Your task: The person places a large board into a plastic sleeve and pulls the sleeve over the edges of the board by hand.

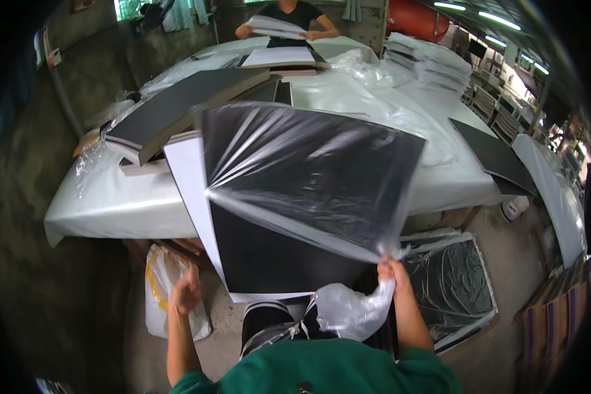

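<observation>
A large black board (269, 253) with a white sheet (189, 187) along its left side leans from the table edge toward me. Clear plastic film (315, 164) covers the board's upper part, with creases fanning out from its left edge. At the board's lower right corner, my right hand (389, 270) is closed on the plastic film, and a bunched end of it (354, 312) hangs below toward my lap. My left hand (186, 292) is raised to the left of the board, apart from it. Its fingers look loosely stretched and empty, though slightly blurred.
A white-covered table (125, 210) carries stacked dark boards (177, 105) and loose plastic. Across it, a person (289, 23) holds plastic-wrapped sheets. Wrapped stacks (433, 62) stand at the back right. A white bag (171, 315) and a plastic-wrapped dark board (450, 289) are on the floor.
</observation>
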### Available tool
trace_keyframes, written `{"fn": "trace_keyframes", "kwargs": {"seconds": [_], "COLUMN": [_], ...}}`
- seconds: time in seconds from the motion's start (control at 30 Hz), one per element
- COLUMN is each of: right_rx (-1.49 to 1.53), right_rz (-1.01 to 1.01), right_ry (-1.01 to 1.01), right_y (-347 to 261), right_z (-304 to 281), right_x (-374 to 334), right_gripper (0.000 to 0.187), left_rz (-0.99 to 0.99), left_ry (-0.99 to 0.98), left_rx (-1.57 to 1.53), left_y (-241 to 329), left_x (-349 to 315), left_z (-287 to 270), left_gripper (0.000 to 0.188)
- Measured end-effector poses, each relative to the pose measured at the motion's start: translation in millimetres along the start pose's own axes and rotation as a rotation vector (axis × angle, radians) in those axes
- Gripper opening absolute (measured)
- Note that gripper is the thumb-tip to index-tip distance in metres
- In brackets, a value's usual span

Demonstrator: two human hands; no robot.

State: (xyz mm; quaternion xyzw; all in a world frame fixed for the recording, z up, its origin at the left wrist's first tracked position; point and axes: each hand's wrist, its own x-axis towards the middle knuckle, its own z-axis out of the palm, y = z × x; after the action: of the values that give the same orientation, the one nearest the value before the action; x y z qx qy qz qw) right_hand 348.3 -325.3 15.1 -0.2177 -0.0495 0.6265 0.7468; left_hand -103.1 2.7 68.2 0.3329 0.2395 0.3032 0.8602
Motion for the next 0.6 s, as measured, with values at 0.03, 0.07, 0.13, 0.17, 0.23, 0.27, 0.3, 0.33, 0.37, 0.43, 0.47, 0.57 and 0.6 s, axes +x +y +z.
{"fn": "trace_keyframes", "kwargs": {"seconds": [0.03, 0.07, 0.13, 0.17, 0.23, 0.27, 0.3, 0.33, 0.37, 0.43, 0.47, 0.57, 0.6], "right_rx": [-0.047, -0.031, 0.133, 0.133, 0.091, 0.084, 0.084, 0.077, 0.072, 0.044, 0.032, -0.03, -0.042], "right_rz": [-0.02, -0.056, -0.192, -0.188, -0.177, -0.163, -0.166, -0.172, -0.189, -0.196, -0.199, -0.096, -0.053], "right_ry": [-0.01, -0.013, 0.088, 0.111, -0.191, -0.258, -0.17, -0.091, -0.008, -0.011, -0.017, -0.006, 0.008], "right_y": [7.4, 14.7, 30.5, 36.0, 50.3, 58.4, 64.3, 67.6, 69.2, 71.7, 72.5, 79.5, 85.2], "right_z": [-5.5, 19.1, 41.7, 62.7, 38.7, 37.9, 44.3, 56.3, 62.0, 41.3, 26.2, -28.1, -48.1], "right_x": [-11.5, -23.5, -30.6, -29.9, -24.7, -21.2, -24.1, -28.5, -31.8, -35.0, -36.7, -41.5, -42.4], "right_gripper": [0.012, 0.011, 0.01, 0.011, 0.009, 0.009, 0.009, 0.009, 0.009, 0.009, 0.009, 0.009, 0.009], "left_rz": [0.035, 0.067, -0.185, -0.185, -0.112, -0.054, 0.077, 0.213, 0.245, 0.277, 0.3, 0.051, -0.029], "left_ry": [-0.171, -0.229, -0.259, -0.352, -0.489, -0.548, -0.554, -0.575, -0.5, -0.726, -0.866, 0.008, -0.051], "left_rx": [0.087, 0.224, 0.29, 0.409, 0.337, 0.146, -0.021, -0.188, -0.307, -0.415, -0.427, -0.167, -0.174], "left_y": [-9.7, -17.2, -25.3, -38.8, -45.5, -45.8, -31.1, -15.7, 2.8, 5.2, -11.2, -77.1, -95.0], "left_x": [-17.4, -32.1, -45.6, -29.4, 9.9, 38.3, 48.9, 58.0, 57.7, 54.8, 51.0, -8.1, -23.8], "left_z": [-1.4, 1.5, 67.0, 84.6, 145.1, 147.8, 159.3, 170.2, 176.5, 129.2, 93.1, -18.3, -31.5], "left_gripper": [0.015, 0.019, 0.039, 0.054, 0.067, 0.067, 0.06, 0.055, 0.045, 0.038, 0.037, 0.039, 0.043]}}
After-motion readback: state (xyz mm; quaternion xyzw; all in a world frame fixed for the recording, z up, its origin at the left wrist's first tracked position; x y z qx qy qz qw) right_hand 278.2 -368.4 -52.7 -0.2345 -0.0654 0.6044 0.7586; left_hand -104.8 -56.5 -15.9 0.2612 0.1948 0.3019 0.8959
